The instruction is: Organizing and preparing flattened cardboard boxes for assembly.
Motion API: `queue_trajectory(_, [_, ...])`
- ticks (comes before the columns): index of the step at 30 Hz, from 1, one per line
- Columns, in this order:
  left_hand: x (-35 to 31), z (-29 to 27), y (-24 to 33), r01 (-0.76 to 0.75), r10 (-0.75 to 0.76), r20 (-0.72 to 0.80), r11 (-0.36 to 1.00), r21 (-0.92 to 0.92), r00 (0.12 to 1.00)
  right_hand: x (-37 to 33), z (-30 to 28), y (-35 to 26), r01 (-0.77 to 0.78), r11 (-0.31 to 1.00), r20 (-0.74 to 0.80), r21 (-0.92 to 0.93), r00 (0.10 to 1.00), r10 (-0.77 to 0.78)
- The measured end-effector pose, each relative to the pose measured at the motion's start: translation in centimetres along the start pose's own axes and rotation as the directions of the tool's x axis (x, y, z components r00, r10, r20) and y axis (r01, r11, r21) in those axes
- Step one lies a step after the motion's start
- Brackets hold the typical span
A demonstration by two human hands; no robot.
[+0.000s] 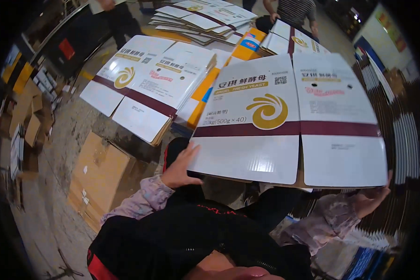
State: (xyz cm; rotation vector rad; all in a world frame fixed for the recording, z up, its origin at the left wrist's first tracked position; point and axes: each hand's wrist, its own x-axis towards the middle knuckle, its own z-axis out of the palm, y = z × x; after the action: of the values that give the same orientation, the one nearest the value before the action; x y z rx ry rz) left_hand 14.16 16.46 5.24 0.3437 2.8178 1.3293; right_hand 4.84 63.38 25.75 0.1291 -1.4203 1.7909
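A flattened white carton (247, 156) with a dark red band and a gold swirl lies tilted in front of me, its printed face up. My left hand (182, 167) grips its near left corner, thumb under the near edge and fingers against the side. At the near right corner, my right hand (374, 198) holds the carton, with its fingers along the right edge and partly hidden. Whether more sheets lie beneath it, I cannot tell. To its left rests a stack of matching flattened cartons (147, 84).
A closed brown cardboard box (100, 170) stands on the floor at left. Farther back are another carton stack (203, 16) and a yellow-and-blue strip (247, 44). A person in a striped top (294, 9) stands beyond. Rows of stacked flat cartons (406, 144) line the right side.
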Motion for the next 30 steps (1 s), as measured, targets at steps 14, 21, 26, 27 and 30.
queue_trajectory(14, [0.2, 0.5, -0.8, 0.056, -0.292, -0.399, 0.860, -0.508, 0.869, -19.1, 28.2, 7.1, -0.191, 0.982, 0.998, -0.006, 0.053, 0.016])
queue_trajectory(21, [0.7, -3.0, -2.7, -0.159, -0.295, -0.671, 0.834, -0.528, 0.681, -33.9, 22.8, 24.6, -0.352, 0.868, 0.921, -0.352, 0.037, 0.388])
queue_trajectory(26, [0.6, -6.8, -5.0, -0.322, -0.373, -0.783, 0.759, -0.566, 0.498, -34.8, 24.7, 20.5, -0.784, 0.410, 0.686, -0.466, -0.027, 0.727])
queue_trajectory(27, [0.3, -7.6, -5.5, -0.374, -0.415, -0.777, 0.704, -0.604, 0.473, -35.0, 25.4, 20.6, -0.785, 0.408, 0.684, -0.467, -0.028, 0.729])
queue_trajectory(30, [-0.2, -9.0, -6.1, -0.502, -0.525, -0.702, 0.492, -0.711, 0.480, -35.2, 27.5, 19.8, -0.890, 0.418, 0.786, -0.182, 0.124, 0.606])
